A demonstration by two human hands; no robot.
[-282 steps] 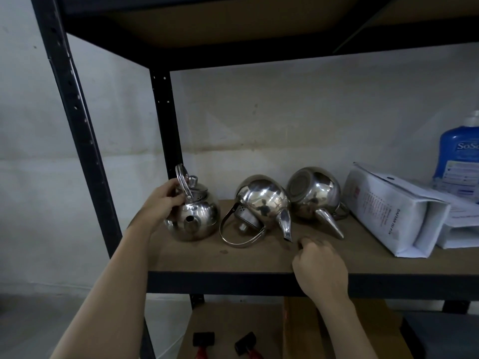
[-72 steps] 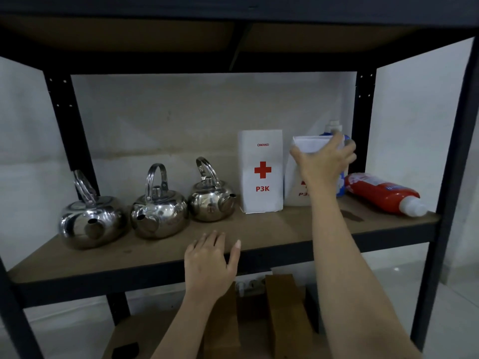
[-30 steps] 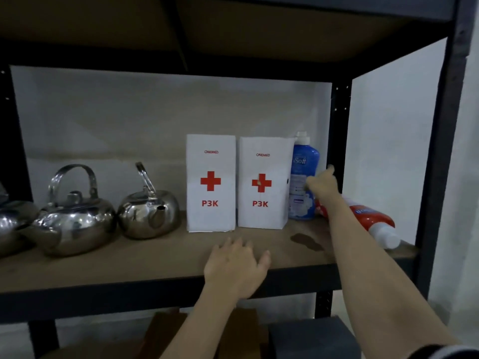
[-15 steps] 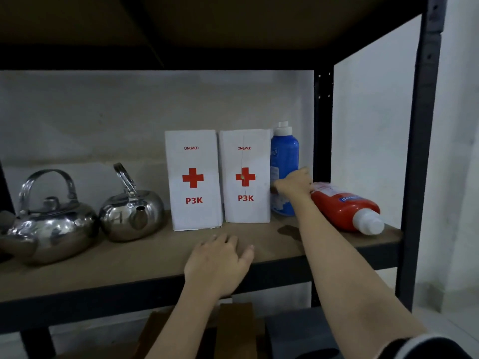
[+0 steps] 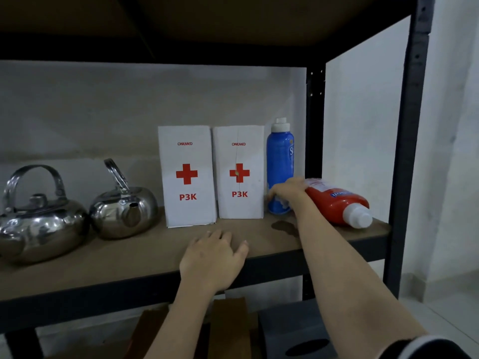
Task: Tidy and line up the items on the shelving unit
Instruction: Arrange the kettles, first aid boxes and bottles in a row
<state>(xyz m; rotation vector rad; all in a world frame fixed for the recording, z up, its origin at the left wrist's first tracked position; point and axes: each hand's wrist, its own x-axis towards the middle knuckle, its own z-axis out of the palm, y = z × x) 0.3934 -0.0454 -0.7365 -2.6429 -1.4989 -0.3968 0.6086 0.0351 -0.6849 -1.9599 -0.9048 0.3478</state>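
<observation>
Your right hand (image 5: 290, 190) is draped over the base end of the red bottle (image 5: 337, 202), fingers curled down on it; whether the grip has fully closed around it can't be told from here. Bottle lies on its side at the far right of the shelf (image 5: 145, 255), white cap toward the near edge, base just beside the upright blue bottle (image 5: 280, 164). Expect smooth, rounded plastic that rolls and slips easily, probably some liquid weight shifting inside; take it around the body near the base, not the cap, and stand it up gently. Your left hand (image 5: 213, 257) lies flat and spread on the near shelf edge, holding nothing. Count: two bottles, one upright, one lying. Two white first-aid boxes, left one (image 5: 187, 174) and right one (image 5: 239, 172), upright, side by side, light card, the right one creased. Two steel kettles in view, one (image 5: 124, 206) near the boxes, one (image 5: 36, 221) at far left, hard, slick.
</observation>
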